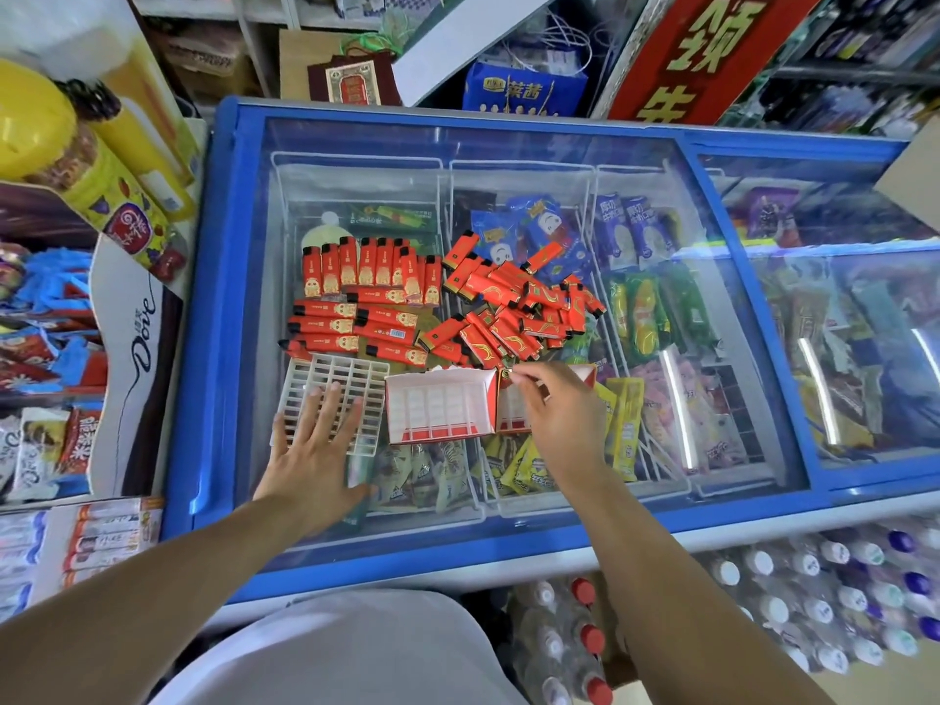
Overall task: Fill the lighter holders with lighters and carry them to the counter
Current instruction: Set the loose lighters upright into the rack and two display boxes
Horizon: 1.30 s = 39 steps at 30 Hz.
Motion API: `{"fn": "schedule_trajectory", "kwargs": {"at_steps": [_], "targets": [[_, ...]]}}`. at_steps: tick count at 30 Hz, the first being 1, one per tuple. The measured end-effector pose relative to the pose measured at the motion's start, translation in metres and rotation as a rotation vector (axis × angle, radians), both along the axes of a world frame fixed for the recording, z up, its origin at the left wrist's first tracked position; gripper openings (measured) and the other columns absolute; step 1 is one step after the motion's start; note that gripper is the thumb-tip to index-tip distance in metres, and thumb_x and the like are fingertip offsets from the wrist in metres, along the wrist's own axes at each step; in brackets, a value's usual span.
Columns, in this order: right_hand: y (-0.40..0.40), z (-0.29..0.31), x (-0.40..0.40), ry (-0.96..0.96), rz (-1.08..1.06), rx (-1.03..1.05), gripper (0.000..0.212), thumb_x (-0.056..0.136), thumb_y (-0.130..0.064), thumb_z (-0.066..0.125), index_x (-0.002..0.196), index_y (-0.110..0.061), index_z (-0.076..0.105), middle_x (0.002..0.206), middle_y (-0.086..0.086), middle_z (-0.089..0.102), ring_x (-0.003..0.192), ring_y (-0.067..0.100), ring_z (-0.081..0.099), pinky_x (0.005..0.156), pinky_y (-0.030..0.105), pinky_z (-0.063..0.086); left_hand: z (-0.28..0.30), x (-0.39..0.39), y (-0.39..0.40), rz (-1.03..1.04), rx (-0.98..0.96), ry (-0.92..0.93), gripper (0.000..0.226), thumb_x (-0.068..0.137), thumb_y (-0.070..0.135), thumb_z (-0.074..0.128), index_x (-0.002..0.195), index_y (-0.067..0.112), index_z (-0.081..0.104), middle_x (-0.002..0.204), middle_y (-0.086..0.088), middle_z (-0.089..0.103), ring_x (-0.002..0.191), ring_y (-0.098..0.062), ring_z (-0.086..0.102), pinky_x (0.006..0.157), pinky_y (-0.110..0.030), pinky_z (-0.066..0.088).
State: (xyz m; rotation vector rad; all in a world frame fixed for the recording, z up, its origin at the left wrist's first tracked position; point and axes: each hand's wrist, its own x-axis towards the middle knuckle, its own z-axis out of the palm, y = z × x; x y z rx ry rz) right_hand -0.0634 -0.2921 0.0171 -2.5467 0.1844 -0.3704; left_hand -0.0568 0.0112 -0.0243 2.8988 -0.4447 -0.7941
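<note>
Lighters (pixel 437 302) lay loose in red heaps on the glass freezer lid (pixel 636 160), just behind the white grid holder (pixel 356 379). Left hand (pixel 313 450) pressed flat on that holder, fingers spread, gripping nothing. Right hand (pixel 554 417) pinched the rim of the red-white carton (pixel 440 412) beside it.

Your left arm reached forward, forearm bare. Your left hand (pixel 318 437) lay palm down, fingers straight and slightly spread, pressing flat. Your right arm extended further to the right. Your right hand (pixel 554 414) was bent at the wrist, knuckles up, thumb and forefinger pinched together at the tips, remaining fingers loosely curled.
</note>
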Motion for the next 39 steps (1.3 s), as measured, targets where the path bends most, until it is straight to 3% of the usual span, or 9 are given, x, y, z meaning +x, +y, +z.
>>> {"fn": "schedule_trajectory", "kwargs": {"at_steps": [4, 8, 13, 18, 23, 28, 30, 35, 39], "targets": [[0.003, 0.011, 0.030, -0.001, -0.006, -0.002, 0.009, 0.093, -0.020, 0.069, 0.100, -0.021, 0.075, 0.097, -0.009, 0.073, 0.089, 0.011, 0.066, 0.072, 0.034, 0.057, 0.005, 0.001, -0.001, -0.025, 0.080, 0.002, 0.114, 0.086, 0.076, 0.050, 0.156, 0.026, -0.026, 0.157, -0.005, -0.040, 0.147, -0.028, -0.033, 0.120, -0.055, -0.012], [0.017, 0.026, 0.086, 0.243, 0.097, -0.063, 0.020, 0.093, -0.020, 0.070, 0.110, -0.027, 0.074, 0.105, -0.010, 0.074, 0.095, 0.010, 0.068, 0.082, 0.037, 0.058, 0.005, -0.002, -0.003, -0.015, 0.115, -0.003, 0.116, 0.084, 0.080, 0.047, 0.155, 0.028, -0.028, 0.159, -0.006, -0.039, 0.148, -0.029, -0.032, 0.118, -0.056, -0.015], [0.050, 0.020, 0.134, 0.566, 0.442, -0.378, 0.046, 0.091, -0.012, 0.070, 0.133, -0.030, 0.064, 0.136, 0.004, 0.060, 0.124, 0.024, 0.055, 0.093, 0.040, 0.049, 0.006, -0.007, -0.008, 0.003, 0.110, -0.020, 0.112, 0.085, 0.082, 0.041, 0.154, 0.029, -0.029, 0.158, -0.005, -0.040, 0.149, -0.029, -0.031, 0.116, -0.056, -0.016], [0.064, 0.007, 0.160, 0.650, 0.558, -0.609, 0.043, 0.084, -0.018, 0.079, 0.124, -0.031, 0.067, 0.132, 0.002, 0.061, 0.125, 0.026, 0.050, 0.095, 0.039, 0.045, 0.011, -0.008, -0.005, -0.028, 0.100, -0.015, 0.106, 0.087, 0.082, 0.036, 0.154, 0.031, -0.028, 0.159, -0.006, -0.037, 0.150, -0.030, -0.027, 0.119, -0.055, -0.010], [0.068, 0.033, 0.152, 0.469, 0.460, -0.388, 0.039, 0.087, -0.040, 0.075, 0.122, -0.029, 0.063, 0.122, 0.001, 0.066, 0.113, 0.024, 0.057, 0.090, 0.036, 0.045, 0.010, -0.012, -0.001, -0.055, 0.091, -0.027, 0.099, 0.088, 0.081, 0.031, 0.157, 0.032, -0.022, 0.162, -0.010, -0.031, 0.152, -0.032, -0.022, 0.123, -0.054, -0.001], [0.072, 0.072, 0.112, 0.436, 0.491, 0.005, 0.025, 0.087, -0.036, 0.076, 0.111, -0.031, 0.074, 0.096, -0.019, 0.057, 0.088, 0.001, 0.054, 0.076, 0.019, 0.039, 0.009, -0.013, -0.004, -0.031, 0.077, -0.007, 0.105, 0.087, 0.081, 0.039, 0.157, 0.032, -0.022, 0.162, -0.010, -0.032, 0.152, -0.033, -0.023, 0.122, -0.054, -0.003], [0.073, 0.078, 0.091, 0.465, 0.505, 0.032, 0.021, 0.087, -0.030, 0.077, 0.108, -0.031, 0.074, 0.089, -0.021, 0.052, 0.080, -0.003, 0.051, 0.069, 0.011, 0.035, 0.008, -0.013, -0.004, -0.033, 0.074, -0.009, 0.107, 0.086, 0.082, 0.040, 0.157, 0.032, -0.022, 0.163, -0.010, -0.032, 0.152, -0.033, -0.022, 0.123, -0.054, -0.001], [0.080, 0.069, 0.054, 0.443, 0.388, 0.061, 0.022, 0.079, -0.029, 0.084, 0.093, -0.030, 0.067, 0.094, -0.019, 0.064, 0.082, -0.006, 0.057, 0.076, 0.019, 0.048, 0.010, -0.011, -0.001, -0.061, 0.092, -0.023, 0.107, 0.086, 0.082, 0.040, 0.156, 0.033, -0.023, 0.164, -0.010, -0.028, 0.154, -0.034, -0.017, 0.122, -0.054, 0.001], [0.086, 0.054, 0.044, 0.431, 0.349, 0.027, 0.027, 0.086, -0.031, 0.078, 0.111, -0.022, 0.073, 0.096, -0.016, 0.057, 0.084, 0.004, 0.055, 0.072, 0.020, 0.039, 0.013, -0.013, 0.001, -0.094, 0.102, -0.036, 0.108, 0.086, 0.083, 0.038, 0.156, 0.030, -0.025, 0.166, -0.011, -0.024, 0.154, -0.034, -0.014, 0.123, -0.053, 0.005]]}}
